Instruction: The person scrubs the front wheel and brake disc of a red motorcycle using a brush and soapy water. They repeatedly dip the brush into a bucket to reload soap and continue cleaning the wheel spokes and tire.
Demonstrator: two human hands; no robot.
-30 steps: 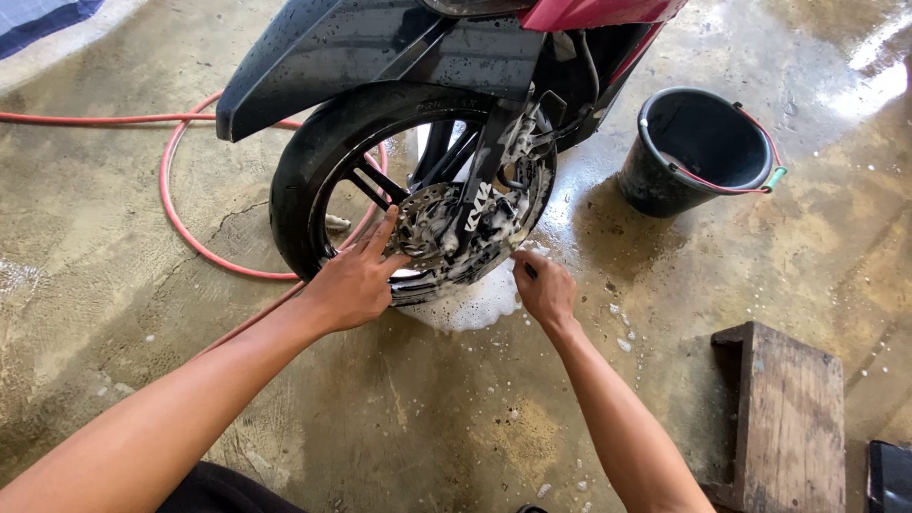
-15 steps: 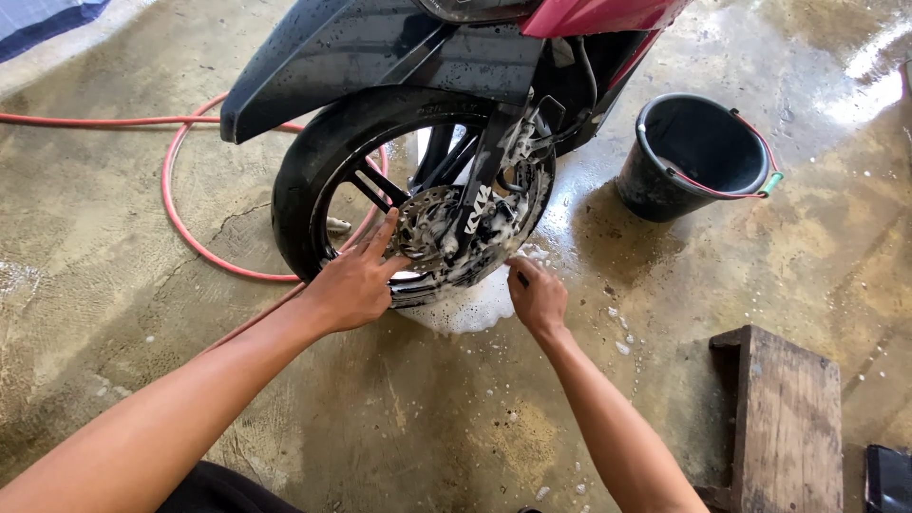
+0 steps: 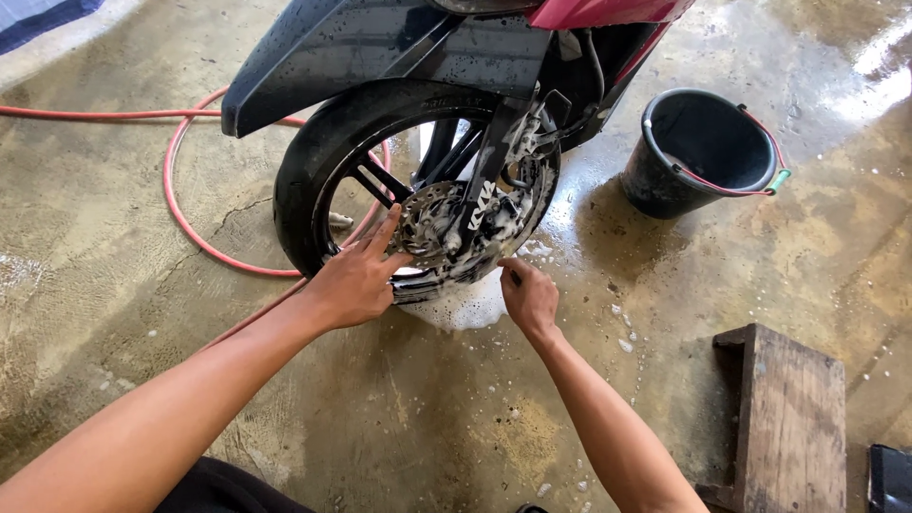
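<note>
Front wheel (image 3: 418,190) of a motorcycle, at twelve o'clock from us, standing on wet concrete floor (image 3: 380,399). Our left hand (image 3: 356,280) lies open, fingers spread flat against the soapy brake disc (image 3: 432,228) and rim, gripping nothing. Our right hand (image 3: 530,296) is curled closed around a small dark object, too hidden to identify, just beside the wheel's lower edge. Compared with half a second ago, the right hand has shifted slightly along the rim bottom while the left has stayed planted; we judge the scrubbing of the wheel to be mid-stroke. Suds (image 3: 465,309) pool beneath. A black bucket (image 3: 708,152) stands at two o'clock, a red hose (image 3: 190,233) at ten, a wooden stool (image 3: 788,418) at four.
</note>
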